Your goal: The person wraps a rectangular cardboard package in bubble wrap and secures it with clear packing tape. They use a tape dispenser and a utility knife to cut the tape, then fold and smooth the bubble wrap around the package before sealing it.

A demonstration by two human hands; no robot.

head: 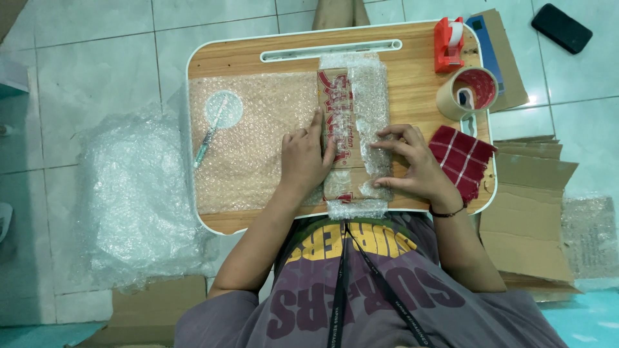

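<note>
head | left hand (pixel 303 158) flat, pressing box (pixel 336 129) mid lap table (pixel 258 55) | right hand (pixel 412 164) fingers spread, pinning bubble wrap (pixel 371 122) over box, gripping nothing | tape roll (pixel 467 93), red cloth (pixel 461 161) right of it

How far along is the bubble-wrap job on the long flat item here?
Done: the bubble wrap already folds over the right part of the long flat item.
In hand: the left hand presses the item flat while the right hand holds the folded edge down.
Left: the item's left strip is still bare, no tape shows on it, and the tape roll sits untouched.
</note>
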